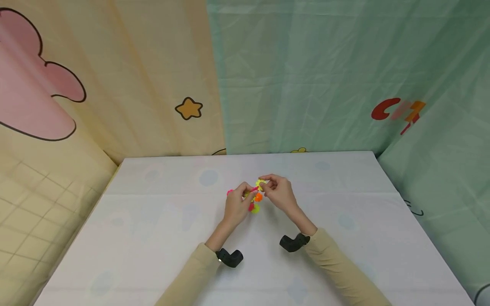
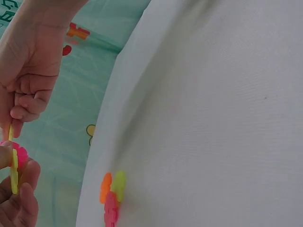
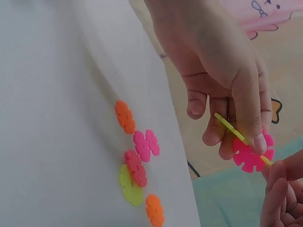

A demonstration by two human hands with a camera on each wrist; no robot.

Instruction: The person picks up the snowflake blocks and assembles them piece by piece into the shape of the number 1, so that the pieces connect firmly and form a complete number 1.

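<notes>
My left hand (image 1: 236, 206) pinches a yellow notched flower disc (image 3: 229, 127) and a pink flower disc (image 3: 250, 156) set crosswise against it. On the pink disc's other side is a second yellow disc (image 1: 260, 184), pinched by the thumb and fingers of my right hand (image 1: 281, 194). The three discs appear to meet at their slots, though fingers cover the joints. Both hands are raised above the table, close together. In the left wrist view the pink disc (image 2: 21, 155) shows between the two hands.
Loose flower discs lie on the white table (image 1: 153, 238) below the hands: orange (image 3: 125, 117), pink (image 3: 142, 145), red (image 3: 136, 168), yellow-green (image 3: 130, 189) and another orange one (image 3: 155, 210). Some overlap. Printed curtains stand behind the table.
</notes>
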